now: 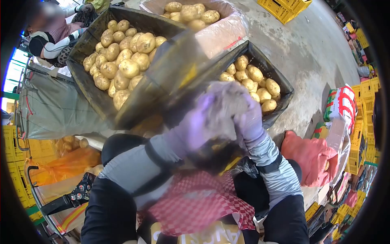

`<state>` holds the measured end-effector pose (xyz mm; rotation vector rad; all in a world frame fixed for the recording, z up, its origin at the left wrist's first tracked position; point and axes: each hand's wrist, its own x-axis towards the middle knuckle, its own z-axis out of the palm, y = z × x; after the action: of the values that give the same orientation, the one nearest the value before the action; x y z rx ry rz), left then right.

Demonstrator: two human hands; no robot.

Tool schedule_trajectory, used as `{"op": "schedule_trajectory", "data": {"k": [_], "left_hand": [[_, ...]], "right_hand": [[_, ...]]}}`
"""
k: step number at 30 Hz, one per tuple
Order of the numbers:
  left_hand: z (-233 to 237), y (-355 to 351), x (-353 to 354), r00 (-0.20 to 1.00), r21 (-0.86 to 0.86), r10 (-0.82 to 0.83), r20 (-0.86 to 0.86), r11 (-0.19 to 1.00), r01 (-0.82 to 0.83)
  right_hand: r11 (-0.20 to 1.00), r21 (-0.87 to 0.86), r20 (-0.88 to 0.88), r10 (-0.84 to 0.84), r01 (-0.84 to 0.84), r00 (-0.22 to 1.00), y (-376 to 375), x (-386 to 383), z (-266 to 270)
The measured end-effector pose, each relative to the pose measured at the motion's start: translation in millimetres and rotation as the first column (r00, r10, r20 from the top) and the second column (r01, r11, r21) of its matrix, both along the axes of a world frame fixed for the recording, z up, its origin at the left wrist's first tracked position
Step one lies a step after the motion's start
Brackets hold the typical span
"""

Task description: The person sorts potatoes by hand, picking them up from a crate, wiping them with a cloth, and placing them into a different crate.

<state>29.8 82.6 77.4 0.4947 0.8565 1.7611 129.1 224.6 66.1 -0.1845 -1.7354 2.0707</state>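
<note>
My left hand (pixel 194 124) and my right hand (pixel 250 121), both in purple gloves, are raised in front of my lap. Between them is a crumpled greyish cloth-like thing (pixel 227 103), smeared by motion. The right hand's fingers curl against its side; those of the left are blurred. Just beyond stands a black-lined crate (pixel 280 106) of potatoes (pixel 255 74). A larger dark-lined crate (pixel 95 34) full of potatoes (pixel 129 68) tilts at the upper left, its near side blurred.
A box (pixel 227 32) of potatoes stands at the top, near a yellow crate (pixel 284 10). A person (pixel 53 36) sits at the upper left. Red sacking (pixel 306 156) lies on the right, and an orange net bag (pixel 65 162) on the left. Yellow crates (pixel 367 118) line the far right.
</note>
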Motion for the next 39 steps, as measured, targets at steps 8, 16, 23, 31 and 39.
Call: {"op": "schedule_trajectory", "data": {"k": [8,16,23,31,39], "left_hand": [[9.5,5.4,4.3,0.845,0.074,-0.014,0.534,0.997,-0.03],[47.3,-14.6,-28.2,0.918,-0.278,0.289,0.271,0.937,-0.213],[36.4,-101.1,-166.1,0.454,0.056,0.462,-0.762,0.745,-0.664],[68.6,-110.8,-142.3,0.508,0.112,0.549,-0.663,0.744,-0.658],[40.9,-69.9,-7.5,0.01,-0.357,-0.359,-0.933,0.931,0.079]], "right_hand": [[1.0,-0.003,0.097,0.015,-0.014,0.995,22.4,-1.6,10.8],[0.873,0.456,0.146,-0.264,0.172,0.953,98.0,43.7,-1.5],[0.201,0.969,0.038,-0.693,0.142,0.72,271.7,233.7,36.0],[0.326,0.913,0.284,-0.94,-0.245,-0.192,315.6,445.0,104.7],[0.386,0.819,0.545,-0.755,-0.425,0.365,84.8,32.0,173.3]]}}
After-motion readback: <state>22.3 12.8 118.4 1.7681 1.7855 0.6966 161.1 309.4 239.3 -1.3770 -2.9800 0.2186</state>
